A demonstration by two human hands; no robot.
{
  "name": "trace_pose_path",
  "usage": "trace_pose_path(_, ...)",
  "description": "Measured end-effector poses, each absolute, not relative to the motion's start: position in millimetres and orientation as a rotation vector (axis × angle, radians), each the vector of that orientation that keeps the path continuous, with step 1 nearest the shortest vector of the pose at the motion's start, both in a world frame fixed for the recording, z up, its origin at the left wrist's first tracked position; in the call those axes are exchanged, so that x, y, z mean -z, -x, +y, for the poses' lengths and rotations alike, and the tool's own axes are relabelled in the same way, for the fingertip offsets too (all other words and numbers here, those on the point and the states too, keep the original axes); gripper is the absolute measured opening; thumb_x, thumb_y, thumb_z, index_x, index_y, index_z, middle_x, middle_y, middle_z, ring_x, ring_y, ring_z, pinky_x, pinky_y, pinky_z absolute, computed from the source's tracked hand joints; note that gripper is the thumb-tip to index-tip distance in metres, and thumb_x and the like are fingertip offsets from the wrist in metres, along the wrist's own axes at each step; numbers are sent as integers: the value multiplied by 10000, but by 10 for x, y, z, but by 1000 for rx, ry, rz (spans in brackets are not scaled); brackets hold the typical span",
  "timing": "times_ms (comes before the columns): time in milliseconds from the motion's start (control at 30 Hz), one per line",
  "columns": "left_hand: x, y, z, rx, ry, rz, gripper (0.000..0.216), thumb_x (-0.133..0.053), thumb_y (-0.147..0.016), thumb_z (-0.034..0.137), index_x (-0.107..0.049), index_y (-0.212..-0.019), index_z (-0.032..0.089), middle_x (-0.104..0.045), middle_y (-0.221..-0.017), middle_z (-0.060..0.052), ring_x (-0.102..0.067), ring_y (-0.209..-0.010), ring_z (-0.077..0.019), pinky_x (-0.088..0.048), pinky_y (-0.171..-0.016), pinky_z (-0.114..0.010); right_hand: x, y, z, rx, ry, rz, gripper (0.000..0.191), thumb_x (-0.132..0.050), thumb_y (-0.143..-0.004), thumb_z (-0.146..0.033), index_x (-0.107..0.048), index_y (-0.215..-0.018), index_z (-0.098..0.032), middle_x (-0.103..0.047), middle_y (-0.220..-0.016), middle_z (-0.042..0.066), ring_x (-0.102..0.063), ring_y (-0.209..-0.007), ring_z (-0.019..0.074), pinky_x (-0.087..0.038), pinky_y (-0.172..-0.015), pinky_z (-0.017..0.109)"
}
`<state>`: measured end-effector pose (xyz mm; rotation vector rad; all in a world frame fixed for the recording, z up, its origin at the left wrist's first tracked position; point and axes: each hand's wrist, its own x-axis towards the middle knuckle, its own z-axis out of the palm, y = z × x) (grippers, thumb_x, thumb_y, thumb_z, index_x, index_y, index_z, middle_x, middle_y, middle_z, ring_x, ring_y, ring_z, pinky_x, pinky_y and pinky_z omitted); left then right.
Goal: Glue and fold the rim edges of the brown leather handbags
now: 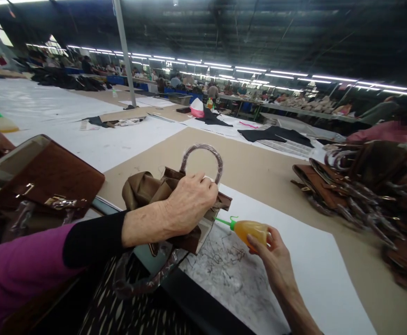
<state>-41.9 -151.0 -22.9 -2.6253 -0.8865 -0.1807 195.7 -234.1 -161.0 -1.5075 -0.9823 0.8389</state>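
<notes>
A brown handbag point(144, 190) lies on its side at the table's near edge, its brown lining bunched out and its plastic-wrapped handle point(203, 148) standing up behind. Across its edge my left hand point(191, 202) is closed, gripping the bag; the fingertips are hidden on the far side. My right hand point(271, 249) is wrapped round a squeeze bottle point(250, 231) of amber liquid with a green nozzle. The bottle is tilted sideways, and its nozzle tip points left, close to the bag's pale edge. A second wrapped handle point(144, 284) hangs toward my lap.
Another brown bag point(46, 181) stands at left, with a second green-tipped bottle point(3, 120) behind it. Several brown bags point(332, 190) are piled at right beside a person in a pink sleeve point(388, 135). White paper point(294, 237) with loose thread scraps covers the near table.
</notes>
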Motion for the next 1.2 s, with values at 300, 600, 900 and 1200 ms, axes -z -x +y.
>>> trace_pose_path(300, 344, 500, -1636, 271, 2586, -889, 121, -503, -807, 80, -570, -905, 103, -621, -892, -108, -530, -832, -243, -452, -715, -372, 1558, -1983, -2407, -851, 1564, -1046, 541, -745, -723, -562, -542, -1072, -203, -653, -897, 39, -595, -731, 231, -492, -584, 325)
trace_pose_path(600, 407, 557, -1747, 279, 2551, -921, 201, -487, -857, 111, -593, -1023, 68, -635, -982, -130, -548, -894, -253, -465, -764, -384, 1582, -1985, -2424, -889, 1578, -1029, 552, -768, -687, -551, -560, -1062, -203, -662, -909, 50, -606, -770, 254, -496, -577, 319)
trace_pose_path(900, 495, 626, -1826, 349, 2461, -891, 241, -467, -875, 128, -602, -1063, 61, -649, -1013, -140, -560, -901, -241, -474, -784, -371, 1653, -2004, -2457, -971, 1558, -931, 514, -764, -685, -519, -619, -1050, -188, -688, -895, 58, -615, -795, 260, -488, -583, 301)
trace_pose_path(1200, 484, 626, -1853, 346, 2485, -891, 274, -496, -869, 148, -602, -1097, 38, -659, -1022, -144, -571, -916, -249, -487, -787, -366, 1645, -1960, -2496, -960, 1546, -835, 486, -779, -662, -497, -637, -1009, -186, -684, -862, 49, -591, -715, 223, -464, -522, 276)
